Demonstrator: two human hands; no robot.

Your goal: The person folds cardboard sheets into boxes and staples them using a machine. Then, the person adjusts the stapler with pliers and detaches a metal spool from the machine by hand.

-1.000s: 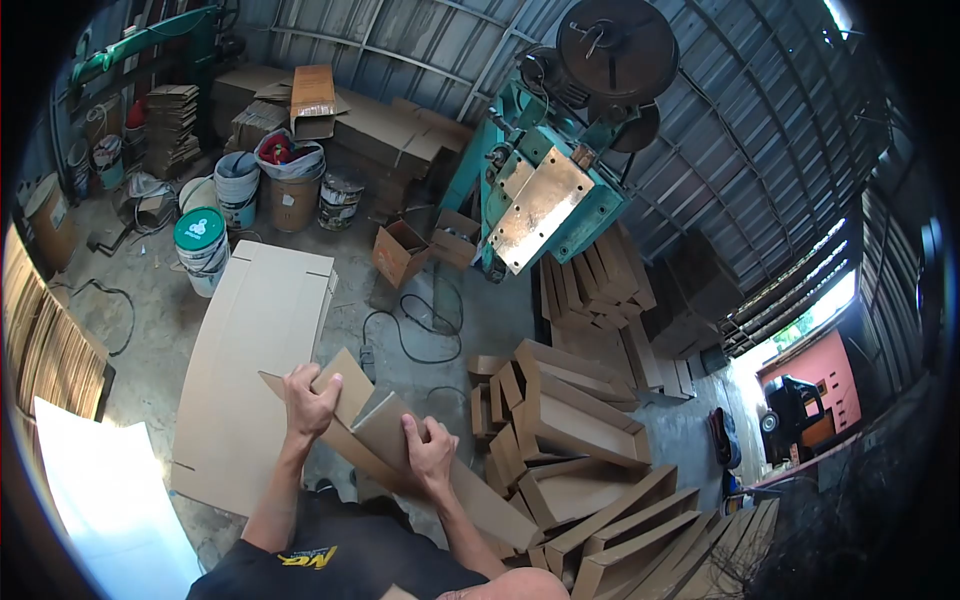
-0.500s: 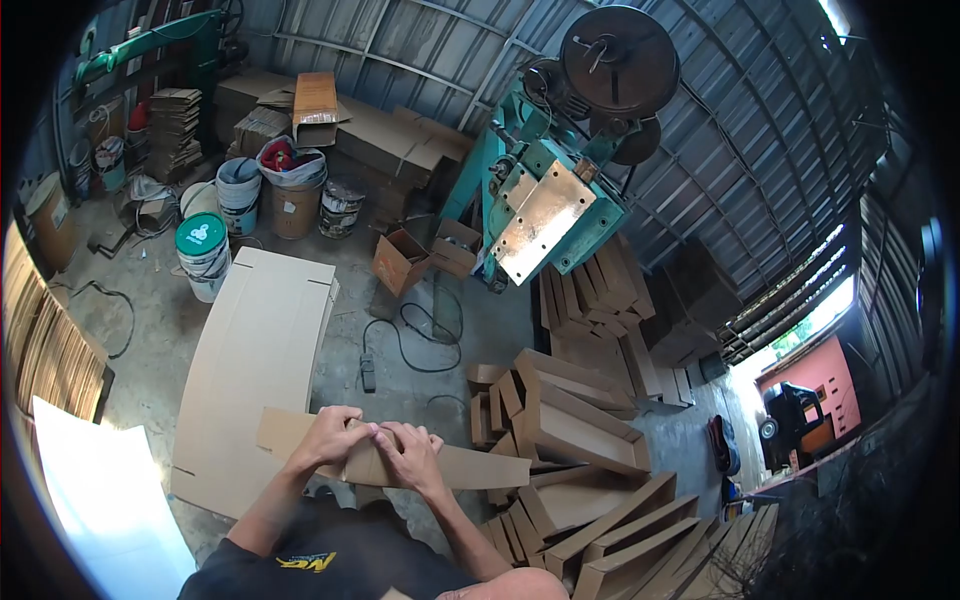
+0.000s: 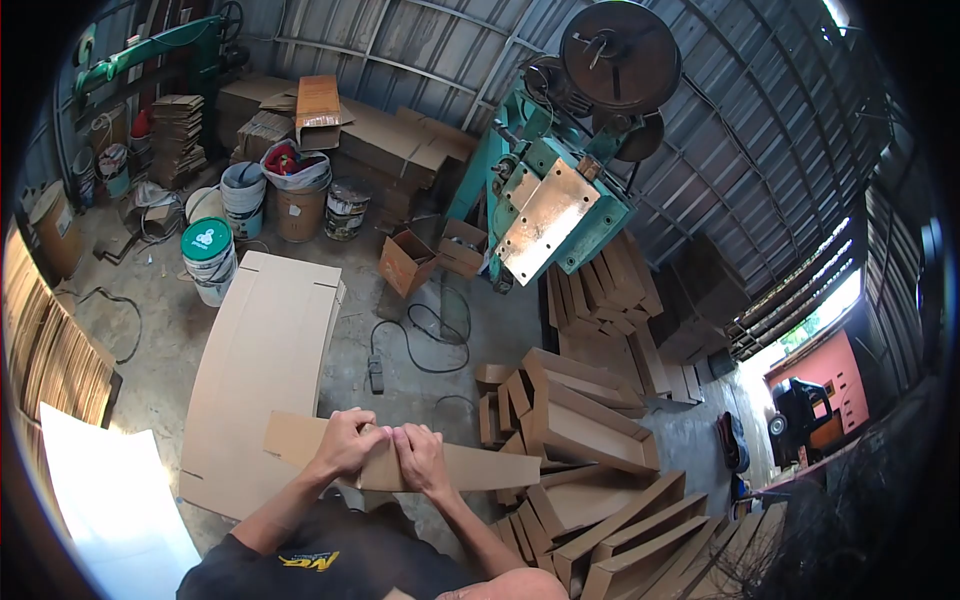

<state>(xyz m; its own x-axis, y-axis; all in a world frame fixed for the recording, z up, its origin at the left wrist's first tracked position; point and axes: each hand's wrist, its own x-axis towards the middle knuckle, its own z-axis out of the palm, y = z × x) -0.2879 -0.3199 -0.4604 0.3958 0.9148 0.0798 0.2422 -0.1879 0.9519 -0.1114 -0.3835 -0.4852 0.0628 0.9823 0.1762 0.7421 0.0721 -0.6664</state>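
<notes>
A long cardboard piece (image 3: 490, 467) is held crosswise before a dark shirt (image 3: 335, 560), the fingers of the left hand (image 3: 347, 445) and right hand (image 3: 422, 460) clamped on its middle. Leftward lie flat cardboard sheets (image 3: 250, 370); rightward, heaped cardboard trays (image 3: 592, 430).

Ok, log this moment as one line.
left hand: holding cardboard strip; right hand: holding same strip; cardboard stack: person's left; cardboard trays: person's right

The grey floor (image 3: 352, 335) bears a stack of flat cardboard (image 3: 262, 370) on the left, heaped open trays (image 3: 597, 427) on the right, a looped cable (image 3: 436, 371) between, and, farther back, buckets (image 3: 210, 265) and small boxes (image 3: 407, 265).
</notes>
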